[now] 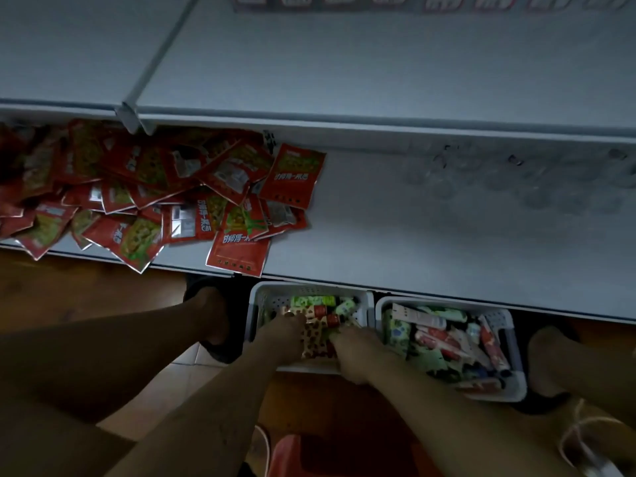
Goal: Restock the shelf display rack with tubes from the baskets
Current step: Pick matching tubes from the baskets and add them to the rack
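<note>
Tubes [315,333] lie heaped in the L basket [261,297] on the floor, w/ more in the R basket [516,376] just beside it. The left hand [284,333] and right hand [354,352] are both down among the L basket's tubes, close together; too dim to tell if either actually grips any. Step: picking stock. Next: secure a bunch, lift to the shelf [430,242], right of the red packets [155,187].

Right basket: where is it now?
Head view, lower right: the right basket sits on the floor, its far end tucked under the shelf front edge, right next to the left basket.
</note>
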`<state>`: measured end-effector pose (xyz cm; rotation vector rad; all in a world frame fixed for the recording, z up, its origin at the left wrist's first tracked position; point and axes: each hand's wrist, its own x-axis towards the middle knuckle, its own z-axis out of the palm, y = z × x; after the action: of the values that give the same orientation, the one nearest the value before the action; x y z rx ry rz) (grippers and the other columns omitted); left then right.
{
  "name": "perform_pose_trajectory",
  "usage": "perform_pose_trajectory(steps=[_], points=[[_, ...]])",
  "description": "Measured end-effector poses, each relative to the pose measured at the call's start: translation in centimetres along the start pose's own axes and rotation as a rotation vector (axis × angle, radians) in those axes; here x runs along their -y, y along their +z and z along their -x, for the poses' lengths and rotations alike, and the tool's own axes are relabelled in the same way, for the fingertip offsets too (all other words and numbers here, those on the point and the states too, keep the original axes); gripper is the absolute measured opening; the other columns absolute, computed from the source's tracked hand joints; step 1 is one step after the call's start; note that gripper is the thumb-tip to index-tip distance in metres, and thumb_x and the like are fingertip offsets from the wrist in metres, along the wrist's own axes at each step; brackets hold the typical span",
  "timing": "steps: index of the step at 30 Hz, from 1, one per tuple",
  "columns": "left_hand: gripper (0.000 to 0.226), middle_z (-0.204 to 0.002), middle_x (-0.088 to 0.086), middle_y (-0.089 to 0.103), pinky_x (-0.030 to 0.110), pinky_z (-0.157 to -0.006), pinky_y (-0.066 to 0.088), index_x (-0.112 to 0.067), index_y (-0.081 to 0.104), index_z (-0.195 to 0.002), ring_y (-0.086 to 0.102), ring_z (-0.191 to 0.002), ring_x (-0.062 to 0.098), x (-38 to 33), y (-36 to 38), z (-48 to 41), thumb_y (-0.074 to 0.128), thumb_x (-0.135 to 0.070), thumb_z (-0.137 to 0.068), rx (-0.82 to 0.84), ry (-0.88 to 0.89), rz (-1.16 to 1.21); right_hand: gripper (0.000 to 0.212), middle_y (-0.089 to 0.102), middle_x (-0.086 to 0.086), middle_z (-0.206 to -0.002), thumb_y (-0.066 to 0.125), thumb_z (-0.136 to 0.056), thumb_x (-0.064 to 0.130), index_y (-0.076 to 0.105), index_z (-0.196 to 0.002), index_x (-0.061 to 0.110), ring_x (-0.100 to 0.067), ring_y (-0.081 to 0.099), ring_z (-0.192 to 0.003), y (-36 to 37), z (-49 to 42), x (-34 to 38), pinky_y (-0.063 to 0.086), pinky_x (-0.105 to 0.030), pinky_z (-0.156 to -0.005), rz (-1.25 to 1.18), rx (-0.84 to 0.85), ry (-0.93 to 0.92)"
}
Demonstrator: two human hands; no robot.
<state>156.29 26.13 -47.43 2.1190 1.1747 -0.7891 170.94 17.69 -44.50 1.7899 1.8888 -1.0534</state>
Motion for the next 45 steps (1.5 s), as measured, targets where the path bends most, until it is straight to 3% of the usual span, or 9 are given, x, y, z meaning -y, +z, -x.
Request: perform_pose_trajectory(steps=[6,12,16,20,26,31,36,40,45], points=[[0.065,-0.142,0.015,0.041,0.044,-0.09,0.046,-0.018,0.012,-0.151,0.05,-0.119,0.035,1.8,2.4,-0.7,0.045,-0.021,-0.095,0.102,-0.044,-0.035,0.036,0.052,-0.012,-0.125,0.055,-0.09,0.012,0.051,-0.125,0.013,-0.027,0.05,-0.113,1.4,-3.1,0.2,0.044,-0.036,-0.093,-0.157,0.018,-0.005],[0.065,-0.154,0.02,0.008,0.051,-0.102,0.036,-0.023,0.016,-0.149,0.016,-0.139,0.043,1.6,3.0,-1.2,0.048,-0.029,-0.093,0.021,-0.072,-0.138,0.048,0.044,-0.013,-0.137,0.056,-0.088,0.014,0.043,-0.135,0.012,-0.03,0.045,-0.122,2.1,-4.6,-0.3,0.038,-0.041,-0.103,-0.096,-0.024,0.04],[0.058,-0.148,0.014,0.027,0.049,-0.103,0.033,-0.019,0.028,-0.143,0.026,-0.135,0.035,1.3,3.3,-1.6,0.05,-0.026,-0.091,0.027,-0.036,-0.187,0.04,0.052,-0.012,-0.125,0.057,-0.088,0.011,0.049,-0.127,0.013,-0.029,0.051,-0.113,2.5,-4.4,-1.0,0.042,-0.036,-0.095,-0.156,-0.023,0.039],[0.038,-0.128,0.011,0.055,0.039,-0.089,0.045,-0.019,0.043,-0.133,0.054,-0.115,0.03,0.7,2.5,-1.8,0.043,-0.025,-0.096,0.036,-0.03,-0.148,0.027,0.055,-0.009,-0.116,0.059,-0.086,0.015,0.06,-0.113,0.012,-0.026,0.055,-0.1,2.0,-4.4,-0.8,0.05,-0.034,-0.086,-0.167,0.053,0.082],[0.04,-0.132,0.015,0.05,0.039,-0.094,0.045,-0.01,0.043,-0.136,0.051,-0.116,0.034,-0.6,-1.3,-1.5,0.042,-0.018,-0.097,0.061,0.036,0.021,0.02,0.055,-0.01,-0.106,0.05,-0.089,0.011,0.057,-0.107,0.007,-0.023,0.054,-0.091,-1.9,-1.9,-0.8,0.042,-0.029,-0.069,-0.249,0.001,0.132],[0.035,-0.119,0.017,0.059,0.031,-0.077,0.042,-0.007,0.043,-0.128,0.057,-0.107,0.034,-2.1,-5.1,1.8,0.044,-0.022,-0.096,-0.184,0.01,0.18,0.032,0.062,-0.015,-0.105,0.045,-0.094,0.02,0.059,-0.117,0.003,-0.028,0.06,-0.089,-4.3,1.1,-1.0,0.046,-0.033,-0.068,-0.463,-0.084,0.12],[0.048,-0.118,0.018,0.057,0.036,-0.087,0.042,-0.005,0.046,-0.124,0.055,-0.106,0.033,-3.7,-9.6,6.6,0.026,-0.043,-0.101,-0.3,0.055,0.412,0.042,0.058,-0.003,-0.079,0.034,-0.1,0.044,0.056,-0.078,0.017,-0.023,0.057,-0.078,-7.2,4.0,-1.0,0.04,-0.031,-0.064,-0.585,-0.307,0.154],[0.022,-0.094,0.0,0.055,0.032,-0.077,0.044,-0.014,0.044,-0.106,0.053,-0.087,0.018,-4.3,-13.4,11.0,0.053,-0.031,-0.095,-0.415,0.146,0.457,0.041,0.066,-0.012,-0.081,0.043,-0.099,0.04,0.06,-0.094,0.002,-0.023,0.068,-0.068,-9.9,7.3,0.1,0.053,-0.037,-0.067,-0.837,-0.448,0.082],[0.024,-0.078,0.003,0.065,0.03,-0.064,0.048,-0.012,0.059,-0.089,0.06,-0.069,0.012,-5.6,-17.9,16.6,0.069,-0.034,-0.085,-0.578,0.314,0.522,0.025,0.07,-0.015,-0.096,0.049,-0.099,0.031,0.058,-0.101,0.008,-0.023,0.07,-0.076,-13.4,11.4,2.9,0.053,-0.031,-0.064,-1.228,-0.478,-0.189]])
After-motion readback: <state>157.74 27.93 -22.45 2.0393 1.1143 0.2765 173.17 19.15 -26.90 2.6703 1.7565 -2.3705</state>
